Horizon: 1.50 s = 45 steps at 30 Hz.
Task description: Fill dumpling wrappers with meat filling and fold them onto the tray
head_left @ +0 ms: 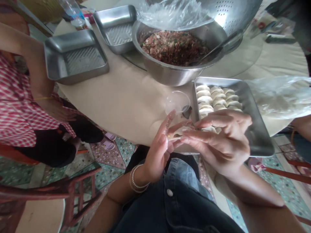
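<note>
My left hand (pixel 159 147) and my right hand (pixel 222 140) meet at the table's near edge, both pinched on a pale dumpling (pixel 178 132) held between the fingertips. Most of the dumpling is hidden by my fingers. Just beyond my right hand lies a steel tray (pixel 259 129) with several folded dumplings (pixel 216 98) in rows. A big steel bowl of minced meat filling (pixel 175 48) stands behind the tray. A small clear plastic cup (pixel 178 102) sits beside the tray, just above my left fingertips.
Two steel trays (pixel 75 58) (pixel 116 27) lie at the far left of the round table (pixel 126 100). A colander (pixel 230 16) and plastic bags (pixel 282 97) are at the right. A person in a red checked top (pixel 19 100) sits at the left. A red stool (pixel 70 191) stands below.
</note>
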### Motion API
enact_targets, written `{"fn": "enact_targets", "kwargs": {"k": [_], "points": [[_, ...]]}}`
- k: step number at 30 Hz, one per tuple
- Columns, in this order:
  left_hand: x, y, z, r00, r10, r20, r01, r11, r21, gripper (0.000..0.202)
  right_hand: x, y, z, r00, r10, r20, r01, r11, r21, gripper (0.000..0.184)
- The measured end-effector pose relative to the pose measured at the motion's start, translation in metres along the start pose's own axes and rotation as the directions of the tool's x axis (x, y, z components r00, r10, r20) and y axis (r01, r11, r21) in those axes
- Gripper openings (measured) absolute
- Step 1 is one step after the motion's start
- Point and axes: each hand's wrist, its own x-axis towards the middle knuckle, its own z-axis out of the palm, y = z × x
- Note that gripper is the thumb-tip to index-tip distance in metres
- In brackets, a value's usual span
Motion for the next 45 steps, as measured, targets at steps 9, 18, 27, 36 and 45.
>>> {"fn": "enact_targets", "kwargs": {"k": [9,18,27,36,45], "points": [[-0.012,-0.019,0.017,0.995,0.057,-0.077,-0.051,0.995,0.087,0.071,0.0,0.0,0.01,0.999,0.029,0.028,-0.03,0.998,0.048,0.03],[-0.007,-0.011,0.012,0.997,0.07,-0.04,-0.062,0.98,0.189,0.074,0.0,-0.001,0.011,0.997,-0.004,0.079,0.005,1.0,-0.007,0.012],[-0.008,-0.013,0.003,0.979,0.203,0.031,-0.205,0.953,0.222,0.05,0.001,0.004,0.006,0.994,-0.032,0.1,0.034,0.999,-0.016,0.038],[-0.004,0.001,-0.008,0.989,0.144,-0.006,-0.12,0.845,0.521,0.053,0.005,0.008,0.004,0.993,-0.034,0.111,0.011,0.979,0.204,0.026],[-0.006,0.011,-0.018,0.992,0.103,-0.066,-0.023,0.688,0.725,0.036,0.01,0.006,0.002,0.98,-0.04,0.197,0.008,0.987,0.163,0.028]]}}
